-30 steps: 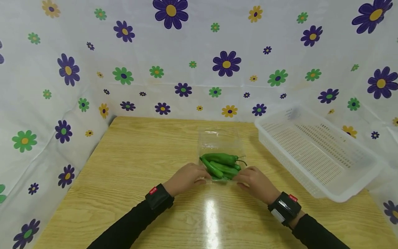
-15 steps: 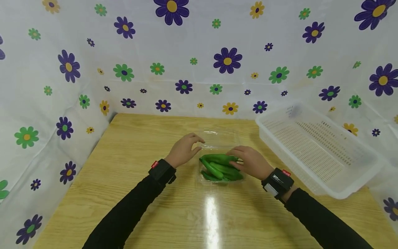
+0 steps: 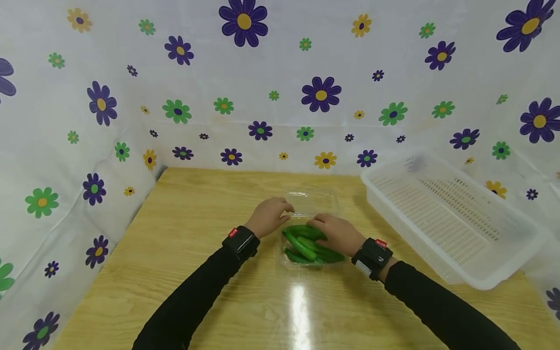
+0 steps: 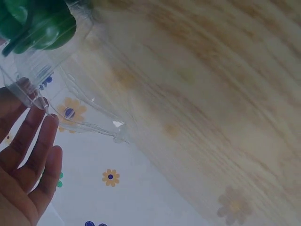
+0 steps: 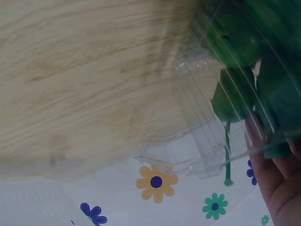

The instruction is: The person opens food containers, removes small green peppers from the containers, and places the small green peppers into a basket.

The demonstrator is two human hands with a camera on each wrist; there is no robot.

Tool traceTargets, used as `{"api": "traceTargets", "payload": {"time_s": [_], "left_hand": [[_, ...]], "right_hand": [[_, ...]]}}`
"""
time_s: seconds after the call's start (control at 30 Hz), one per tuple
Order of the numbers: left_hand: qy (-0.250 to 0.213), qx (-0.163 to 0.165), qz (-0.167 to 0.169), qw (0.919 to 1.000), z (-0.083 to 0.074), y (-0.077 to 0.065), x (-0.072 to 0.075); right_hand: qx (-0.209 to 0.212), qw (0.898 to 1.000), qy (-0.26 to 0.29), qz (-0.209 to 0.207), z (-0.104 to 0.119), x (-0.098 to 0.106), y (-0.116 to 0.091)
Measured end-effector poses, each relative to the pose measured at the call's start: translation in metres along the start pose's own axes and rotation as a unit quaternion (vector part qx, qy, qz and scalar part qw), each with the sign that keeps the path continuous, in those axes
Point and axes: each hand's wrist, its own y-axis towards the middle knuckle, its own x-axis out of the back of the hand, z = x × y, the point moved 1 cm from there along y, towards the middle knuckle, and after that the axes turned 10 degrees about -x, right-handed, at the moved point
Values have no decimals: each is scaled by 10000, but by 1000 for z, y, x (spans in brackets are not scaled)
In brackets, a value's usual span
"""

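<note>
A clear plastic clamshell box (image 3: 285, 265) stands on the table with its lid (image 3: 311, 203) laid back. Several long green peppers (image 3: 303, 247) fill it. My right hand (image 3: 339, 235) reaches in from the right and grips the stem end of the far green pepper (image 3: 301, 230), fingers over its back and thumb in front. The right wrist view shows a pepper with a stem (image 5: 233, 96) through the box wall, beside the fingers. At the box's back left corner is my left hand (image 3: 270, 217), fingers loosely bent. In the left wrist view its fingertips (image 4: 51, 123) touch the clear plastic edge.
A white perforated plastic basket (image 3: 437, 218) stands at the right side of the wooden table (image 3: 210, 214). A white flower-print cloth (image 3: 262, 87) hangs behind the table and along both sides.
Both hands have left the box's front corners. The left has moved to the back left corner; the right has moved onto the far pepper and gripped it. More of the front peppers shows now.
</note>
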Motion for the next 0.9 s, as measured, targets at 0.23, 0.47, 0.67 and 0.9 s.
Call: {"api": "traceTargets", "payload": {"time_s": [0.23,0.47,0.67,0.9], "left_hand": [[-54,44,-108,9999,1,-4,-7],[-228,207,-178,9994,-4,-4,-6],[-67,178,-431,9989,-8,-6,-12],[86,27,-776,9969,-3,-10,-15]], "right_hand": [[-242,9996,132,86,2,-5,-2],[-487,9986,146,151,4,-4,-5],[-555,9983,146,50,5,-3,-9],[-626,9977,251,38,5,-5,-4]]}}
